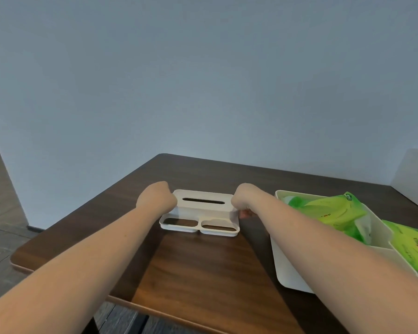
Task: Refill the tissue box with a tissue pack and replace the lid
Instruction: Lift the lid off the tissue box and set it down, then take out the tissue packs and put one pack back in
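Nearest me: bare dark wood table (191,268), front edge close to my body, plenty of open surface between the edge and the work.

Right side, white bin (290,273) holding green tissue packs (336,210). My right forearm passes over its near-left corner, so that's the clutter side.

Mid-table: white tissue box (199,213), lid (203,197) seated on top, slot facing up, two open front compartments toward me.

Left hand (156,196) curled on the box's left end, right hand (245,198) curled on the right end. Fingers wrap out of sight, so I can't tell whether they grip the lid alone or the whole box. Neither hand holds anything else.

My read: step in hand is lifting the lid off; no pack is in the box as far as I can see.

To do it well: pull both ends up evenly so it doesn't bind, keep the base down.

Room: left of the box is clear down to the table's left edge, good spot to park the lid. Behind the box there's open table before the wall (203,92). Avoid swinging right into the bin.
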A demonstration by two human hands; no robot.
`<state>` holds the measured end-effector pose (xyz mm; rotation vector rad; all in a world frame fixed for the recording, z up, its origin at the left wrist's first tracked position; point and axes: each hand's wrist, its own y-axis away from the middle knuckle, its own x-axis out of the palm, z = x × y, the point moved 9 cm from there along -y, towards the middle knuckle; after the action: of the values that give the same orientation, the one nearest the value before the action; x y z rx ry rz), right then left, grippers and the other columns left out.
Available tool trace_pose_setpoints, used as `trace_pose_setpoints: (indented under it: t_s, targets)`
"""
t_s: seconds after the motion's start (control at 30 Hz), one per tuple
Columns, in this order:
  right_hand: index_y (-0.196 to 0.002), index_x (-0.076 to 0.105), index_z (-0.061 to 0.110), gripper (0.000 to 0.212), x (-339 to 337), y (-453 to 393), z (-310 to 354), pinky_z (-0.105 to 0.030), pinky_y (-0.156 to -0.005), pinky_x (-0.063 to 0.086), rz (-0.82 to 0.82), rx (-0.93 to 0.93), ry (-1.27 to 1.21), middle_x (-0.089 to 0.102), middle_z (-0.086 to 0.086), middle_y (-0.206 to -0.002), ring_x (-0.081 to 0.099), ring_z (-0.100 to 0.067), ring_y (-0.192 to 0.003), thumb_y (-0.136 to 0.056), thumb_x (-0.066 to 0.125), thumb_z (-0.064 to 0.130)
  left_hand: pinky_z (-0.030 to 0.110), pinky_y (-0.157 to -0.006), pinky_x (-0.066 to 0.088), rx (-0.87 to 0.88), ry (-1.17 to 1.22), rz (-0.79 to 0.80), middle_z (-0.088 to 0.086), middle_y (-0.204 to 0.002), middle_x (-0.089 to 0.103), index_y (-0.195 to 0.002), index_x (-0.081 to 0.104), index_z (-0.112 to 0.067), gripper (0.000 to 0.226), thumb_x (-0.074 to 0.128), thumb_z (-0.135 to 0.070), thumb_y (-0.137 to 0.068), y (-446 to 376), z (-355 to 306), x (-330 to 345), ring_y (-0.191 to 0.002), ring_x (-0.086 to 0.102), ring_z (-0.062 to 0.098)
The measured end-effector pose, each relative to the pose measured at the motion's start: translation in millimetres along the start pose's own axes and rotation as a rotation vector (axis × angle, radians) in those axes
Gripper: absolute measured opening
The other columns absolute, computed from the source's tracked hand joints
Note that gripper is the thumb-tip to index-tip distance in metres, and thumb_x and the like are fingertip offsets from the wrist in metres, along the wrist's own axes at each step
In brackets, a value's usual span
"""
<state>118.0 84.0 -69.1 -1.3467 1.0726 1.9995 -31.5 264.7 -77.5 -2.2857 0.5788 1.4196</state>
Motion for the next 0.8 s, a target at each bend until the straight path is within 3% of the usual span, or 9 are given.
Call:
trace_pose_setpoints:
  t_s: [0.1,0.27,0.37,0.47,0.57,0.67,0.73,0.8]
  targets:
    - [-0.062,0.046,0.006,0.032,-10.2,9.9,0.1,-0.025,-0.049,0.037,-0.024,-0.020,-0.016,0.052,-0.009,-0.063,0.046,-0.019,-0.049,-0.094,0.038,0.006,0.032,-0.072,0.047,0.028,-0.018,-0.023,0.003,-0.095,0.059,-0.112,0.058,-0.012,0.025,0.045,-0.018,-0.092,5.0,-14.3,-15.5,-0.089,0.057,0.024]
    - [-0.059,0.049,0.008,0.031,-52.5,39.0,-13.7,-0.027,-0.051,0.038,-0.137,-0.110,-0.121,0.059,-0.012,-0.068,0.047,-0.023,-0.049,-0.089,0.043,0.004,0.032,-0.073,0.049,0.122,0.015,-0.046,0.001,-0.098,0.061,-0.111,0.059,-0.013,0.028,0.045,-0.017,-0.087,20.6,-63.0,-35.5,-0.087,0.056,0.022]
    - [-0.063,0.052,0.003,0.028,-92.4,54.9,-51.3,-0.022,-0.044,0.036,-0.265,-0.087,-0.218,0.060,-0.012,-0.062,0.045,-0.022,-0.042,-0.090,0.043,0.006,0.036,-0.076,0.054,0.192,0.057,-0.013,0.004,-0.099,0.068,-0.105,0.062,-0.013,0.026,0.046,-0.017,-0.085,38.3,-102.4,-38.4,-0.089,0.064,0.024]
    - [-0.061,0.055,0.003,0.031,-122.6,75.2,-95.6,-0.025,-0.048,0.039,-0.358,-0.047,-0.212,0.059,-0.011,-0.060,0.048,-0.022,-0.045,-0.090,0.045,0.007,0.034,-0.069,0.049,0.271,0.074,0.020,0.006,-0.089,0.064,-0.090,0.059,-0.014,0.016,0.046,-0.019,-0.085,58.9,-144.9,-32.0,-0.075,0.056,0.024]
    - [-0.060,0.059,0.004,0.031,-132.3,91.6,-138.8,-0.027,-0.052,0.039,-0.394,0.016,-0.097,0.057,-0.010,-0.058,0.049,-0.024,-0.048,-0.088,0.047,0.009,0.033,-0.084,0.049,0.364,0.125,0.062,0.000,-0.112,0.065,-0.114,0.060,-0.019,0.032,0.051,-0.038,-0.090,82.4,-189.3,-21.3,-0.102,0.062,0.023]
    - [-0.061,0.056,0.006,0.027,-130.7,95.3,-180.5,-0.025,-0.050,0.038,-0.414,0.080,-0.045,0.055,-0.011,-0.061,0.051,-0.025,-0.055,-0.086,0.049,0.012,0.035,-0.097,0.044,0.470,0.105,0.139,-0.001,-0.133,0.059,-0.136,0.048,-0.024,0.057,0.055,-0.052,-0.087,109.3,-229.0,-8.5,-0.124,0.055,0.022]
    - [-0.071,0.059,0.005,0.021,-128.1,98.7,-204.4,-0.025,-0.059,0.042,-0.426,0.110,-0.033,0.059,-0.011,-0.074,0.055,-0.026,-0.068,-0.086,0.048,0.014,0.036,-0.102,0.042,0.522,0.041,0.202,-0.001,-0.139,0.055,-0.141,0.043,-0.025,0.064,0.057,-0.054,-0.086,121.6,-247.5,2.8,-0.128,0.051,0.022]
    - [-0.098,0.064,0.006,0.023,-124.3,102.3,-226.9,-0.028,-0.074,0.045,-0.430,0.146,-0.020,0.063,-0.013,-0.102,0.053,-0.029,-0.085,-0.086,0.046,0.014,0.037,-0.106,0.042,0.534,-0.049,0.260,-0.001,-0.143,0.052,-0.143,0.040,-0.025,0.066,0.058,-0.051,-0.085,127.8,-258.0,14.8,-0.131,0.048,0.022]
